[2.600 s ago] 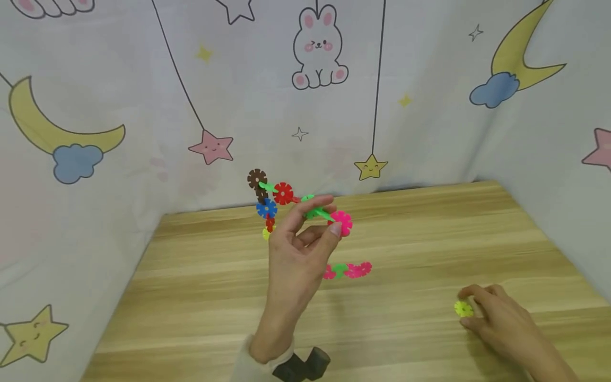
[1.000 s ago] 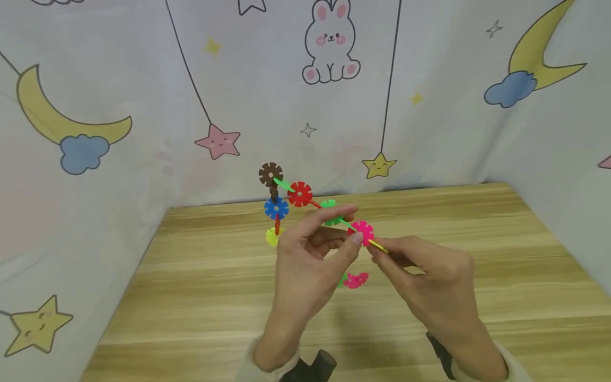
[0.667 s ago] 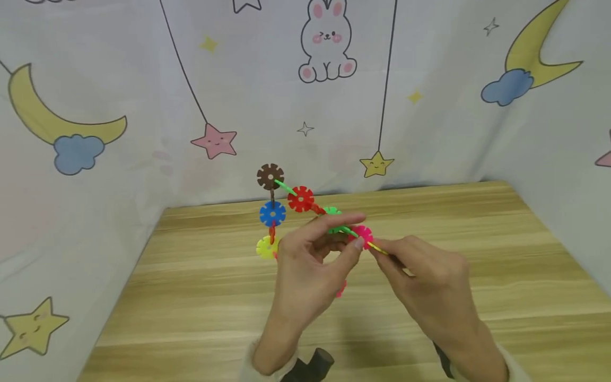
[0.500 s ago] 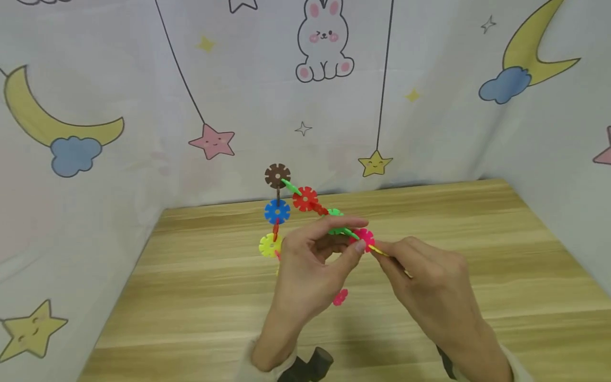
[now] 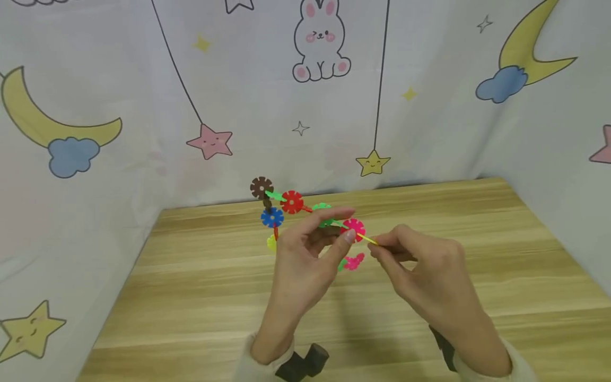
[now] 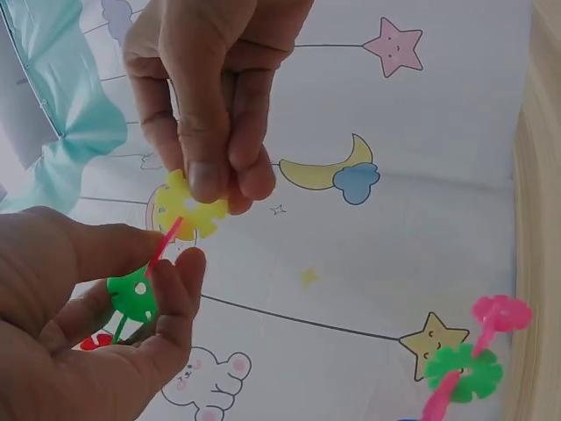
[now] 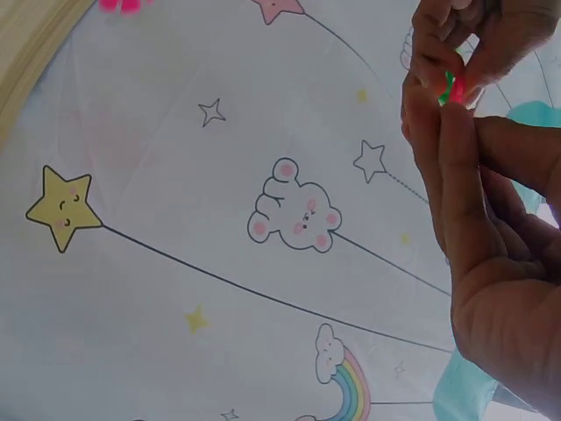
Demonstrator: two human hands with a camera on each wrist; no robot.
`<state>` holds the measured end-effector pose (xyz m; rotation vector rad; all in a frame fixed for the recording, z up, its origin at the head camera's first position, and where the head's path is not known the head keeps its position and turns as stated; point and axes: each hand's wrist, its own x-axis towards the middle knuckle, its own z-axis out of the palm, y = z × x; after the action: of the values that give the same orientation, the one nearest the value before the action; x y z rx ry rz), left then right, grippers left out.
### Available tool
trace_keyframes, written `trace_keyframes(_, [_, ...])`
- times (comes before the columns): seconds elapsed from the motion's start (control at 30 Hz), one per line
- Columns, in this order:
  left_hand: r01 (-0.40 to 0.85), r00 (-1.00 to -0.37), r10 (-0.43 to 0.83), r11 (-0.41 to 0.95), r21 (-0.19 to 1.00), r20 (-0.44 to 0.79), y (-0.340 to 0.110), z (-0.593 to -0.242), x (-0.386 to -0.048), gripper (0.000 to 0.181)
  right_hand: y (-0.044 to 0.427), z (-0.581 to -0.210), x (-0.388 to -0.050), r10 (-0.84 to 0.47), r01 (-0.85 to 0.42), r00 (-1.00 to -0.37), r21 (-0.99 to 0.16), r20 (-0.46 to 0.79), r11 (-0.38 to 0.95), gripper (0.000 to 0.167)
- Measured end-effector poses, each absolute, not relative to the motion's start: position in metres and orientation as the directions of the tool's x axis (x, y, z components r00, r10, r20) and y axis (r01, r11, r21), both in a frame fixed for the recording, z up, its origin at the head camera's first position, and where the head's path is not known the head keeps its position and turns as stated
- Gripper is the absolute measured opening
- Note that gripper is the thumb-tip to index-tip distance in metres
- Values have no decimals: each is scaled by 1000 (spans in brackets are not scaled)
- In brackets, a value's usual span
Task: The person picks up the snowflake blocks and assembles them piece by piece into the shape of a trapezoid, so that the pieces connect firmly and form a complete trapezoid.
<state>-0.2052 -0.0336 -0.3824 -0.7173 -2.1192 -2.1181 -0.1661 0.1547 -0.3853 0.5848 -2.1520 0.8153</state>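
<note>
My left hand (image 5: 303,260) pinches a pink notched plastic disc (image 5: 357,227) at one end of a chain of interlocking discs. The chain loops behind that hand through a green disc (image 5: 322,207), a red disc (image 5: 291,202), a brown disc (image 5: 258,187) and a blue disc (image 5: 272,217). Between thumb and fingers my right hand (image 5: 427,265) holds a yellow disc (image 6: 197,219), seen edge-on in the head view. Its edge meets the pink disc, the two crossing at an angle. How deep the slots sit is unclear.
The chain's other end, with pink discs (image 5: 354,262) and green, hangs below the left hand. Under it all is a wood-grain table (image 5: 200,297). A white printed cloth (image 5: 267,101) stands behind. A dark wrist device (image 5: 305,363) sits on my left wrist.
My right hand has brought the yellow disc from low on the right to the pink disc. Since then both hands have stayed together, shifting slightly up and left while the chain swings.
</note>
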Motion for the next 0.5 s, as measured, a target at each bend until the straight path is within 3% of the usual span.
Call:
trace_keyframes(0.17, [278, -900, 335, -50, 959, 278, -32, -384, -204, 42, 152, -390, -171, -148, -681, -552, -340, 821, 649, 17])
trace_keyframes(0.3, [260, -917, 300, -43, 965, 261, -33, -384, -204, 43, 158, -390, -174, -186, -714, -565, -365, 804, 597, 19])
trace_keyframes(0.4, [268, -929, 256, -37, 963, 268, -37, -381, -206, 42, 174, -390, -178, -184, -628, -705, -483, 685, 610, 26])
trace_keyframes(0.5, [284, -934, 209, -53, 957, 288, -41, -377, -207, 43, 192, -395, -187, -199, -431, -894, -652, 401, 625, 30])
